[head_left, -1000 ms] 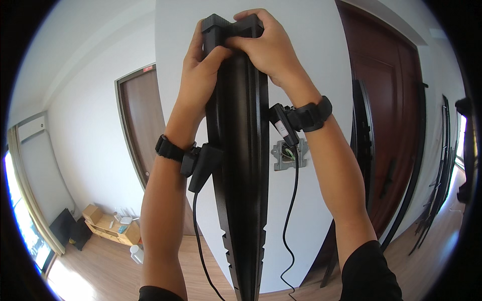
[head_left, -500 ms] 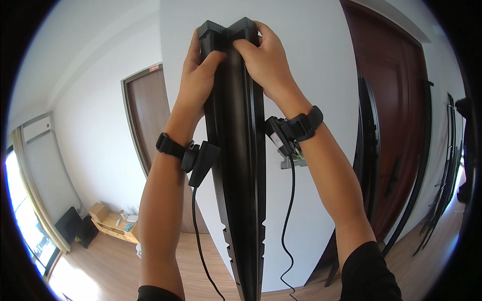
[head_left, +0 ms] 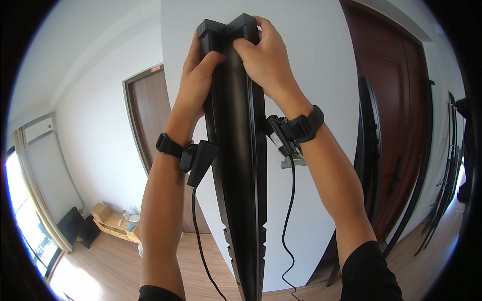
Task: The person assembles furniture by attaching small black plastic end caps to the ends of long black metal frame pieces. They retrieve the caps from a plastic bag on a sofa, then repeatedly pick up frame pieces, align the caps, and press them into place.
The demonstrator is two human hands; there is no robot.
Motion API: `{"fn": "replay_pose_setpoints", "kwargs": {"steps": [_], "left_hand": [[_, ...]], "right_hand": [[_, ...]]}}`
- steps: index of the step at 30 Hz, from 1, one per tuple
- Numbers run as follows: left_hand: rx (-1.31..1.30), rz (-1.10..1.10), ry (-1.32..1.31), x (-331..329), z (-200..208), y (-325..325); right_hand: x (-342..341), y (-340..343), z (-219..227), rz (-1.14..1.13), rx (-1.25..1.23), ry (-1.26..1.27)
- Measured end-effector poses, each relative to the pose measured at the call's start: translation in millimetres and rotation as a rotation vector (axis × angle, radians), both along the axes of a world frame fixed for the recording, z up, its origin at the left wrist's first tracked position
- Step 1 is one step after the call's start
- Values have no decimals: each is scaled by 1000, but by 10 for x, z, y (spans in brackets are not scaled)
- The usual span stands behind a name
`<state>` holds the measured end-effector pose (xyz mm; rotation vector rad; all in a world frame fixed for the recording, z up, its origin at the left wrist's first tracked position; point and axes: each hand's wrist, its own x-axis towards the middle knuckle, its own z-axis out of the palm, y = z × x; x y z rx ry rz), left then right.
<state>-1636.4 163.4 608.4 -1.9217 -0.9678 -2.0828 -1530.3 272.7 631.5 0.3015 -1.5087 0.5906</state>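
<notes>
A long black metal angle post (head_left: 238,150) stands upright before me, with notches cut along both edges lower down. A black ribbed plastic cap (head_left: 243,25) sits over its top end. My left hand (head_left: 197,80) is closed round the left flange just below the cap, thumb pressed on the inner face. On the other flange my right hand (head_left: 268,62) grips in the same way, its fingers curled behind beside the cap. The fingers behind the post are mostly hidden. Each wrist wears a black strap with a small cabled device.
More black metal posts (head_left: 369,145) lean by the dark red door (head_left: 396,100) at right, others along the far right wall. A white wall (head_left: 311,210) stands behind the post. At lower left are a low wooden cabinet (head_left: 113,231) with a cardboard box (head_left: 100,212) and a black screen (head_left: 72,224).
The post's top and cap have shifted very slightly upward in view. Both hands keep the same grip.
</notes>
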Motion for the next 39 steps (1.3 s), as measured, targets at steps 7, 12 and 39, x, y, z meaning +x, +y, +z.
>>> {"fn": "replay_pose_setpoints", "kwargs": {"steps": [7,12,39], "left_hand": [[-40,-23,-2,-4,13,-18],[-36,-1,2,16,18,-27],[18,136,33,6,34,-2]], "right_hand": [[91,-59,21,-104,96,-17],[47,-62,0,-20,-11,24],[-48,55,-27,67,15,-7]]}}
